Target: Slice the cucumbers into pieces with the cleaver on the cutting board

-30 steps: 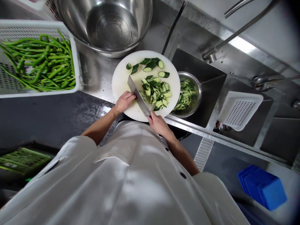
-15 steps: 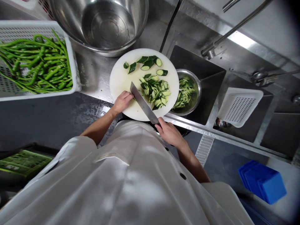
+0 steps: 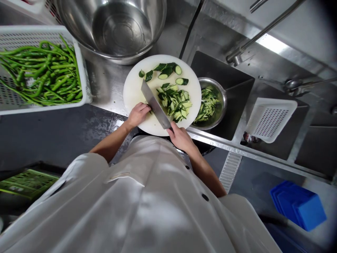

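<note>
My right hand (image 3: 180, 136) is wrapped round the handle of a cleaver (image 3: 156, 105), whose broad blade slants up and left over a round white cutting board (image 3: 134, 86). Beside the blade, my left hand (image 3: 139, 114) rests on the board with curled fingers, pressed on a small cucumber piece that is mostly hidden. Sliced cucumber (image 3: 177, 103) lies heaped to the right of the blade. Thicker dark green cucumber chunks (image 3: 163, 73) lie near the board's far edge. A metal bowl (image 3: 223, 102) with more cucumber slices sits right of the board.
A large steel basin (image 3: 121, 56) stands behind the board. At the left is a white basket (image 3: 85, 88) of long green peppers (image 3: 58, 72). Sinks with a white strainer basket (image 3: 272, 119) and a faucet (image 3: 237, 56) are on the right; blue bins (image 3: 298, 205) stand below.
The cleaver and my right hand have moved left and slightly away from my body. My left hand has stayed nearly in place.
</note>
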Action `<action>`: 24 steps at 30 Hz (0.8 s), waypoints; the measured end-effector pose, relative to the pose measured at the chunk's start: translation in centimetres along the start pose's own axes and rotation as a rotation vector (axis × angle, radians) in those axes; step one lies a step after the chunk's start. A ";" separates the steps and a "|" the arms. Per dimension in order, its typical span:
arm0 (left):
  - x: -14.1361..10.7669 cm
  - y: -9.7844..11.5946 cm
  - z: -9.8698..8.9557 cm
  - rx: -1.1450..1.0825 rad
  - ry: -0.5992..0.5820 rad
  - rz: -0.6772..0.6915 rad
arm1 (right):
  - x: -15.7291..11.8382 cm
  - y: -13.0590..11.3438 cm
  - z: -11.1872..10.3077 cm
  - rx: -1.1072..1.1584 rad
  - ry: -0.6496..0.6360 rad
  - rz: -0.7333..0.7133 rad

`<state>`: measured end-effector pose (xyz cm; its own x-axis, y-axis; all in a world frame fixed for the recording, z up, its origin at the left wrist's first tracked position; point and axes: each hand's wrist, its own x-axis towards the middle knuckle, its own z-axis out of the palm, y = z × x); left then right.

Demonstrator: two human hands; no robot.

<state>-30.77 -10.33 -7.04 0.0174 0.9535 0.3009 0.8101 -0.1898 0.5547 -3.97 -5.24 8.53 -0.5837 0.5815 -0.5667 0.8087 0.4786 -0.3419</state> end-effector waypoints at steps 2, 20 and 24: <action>1.1 -0.8 -0.8 -0.021 0.063 -0.090 | -2.6 1.6 -0.4 0.018 0.055 -0.001; 8.8 -4.8 -2.3 0.022 -0.024 -0.155 | -3.3 2.9 3.1 0.156 -0.012 0.129; 3.1 -0.3 -2.1 -0.135 0.029 -0.242 | -3.8 2.7 2.6 0.093 -0.048 0.136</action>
<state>-32.19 -7.76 -4.69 -0.1858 0.9680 0.1684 0.7029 0.0112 0.7112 0.67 -7.84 7.85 -0.4656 0.6036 -0.6472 0.8848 0.3331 -0.3259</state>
